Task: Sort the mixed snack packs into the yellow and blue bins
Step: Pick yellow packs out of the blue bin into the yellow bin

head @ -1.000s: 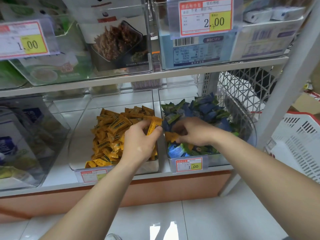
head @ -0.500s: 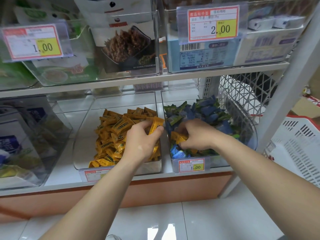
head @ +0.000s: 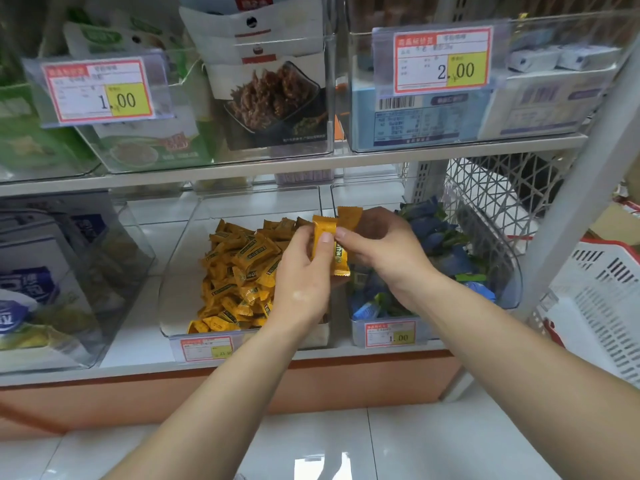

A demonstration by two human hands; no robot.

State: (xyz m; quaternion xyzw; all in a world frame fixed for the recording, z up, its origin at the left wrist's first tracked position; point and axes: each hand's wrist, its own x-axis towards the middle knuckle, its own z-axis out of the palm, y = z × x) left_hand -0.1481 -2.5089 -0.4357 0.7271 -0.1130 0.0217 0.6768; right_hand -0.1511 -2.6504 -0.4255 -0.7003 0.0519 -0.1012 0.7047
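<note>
On the shelf, the yellow bin touches the blue bin. Above their shared edge, the left hand pinches a yellow pack. The right hand, fingers curled, grips a second pack.

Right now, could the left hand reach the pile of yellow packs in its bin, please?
Probably yes. The left hand, pinching a yellow pack, hovers by the pile of yellow packs; the bin is open on top and nothing lies between them. The right hand is on the far side.
</note>
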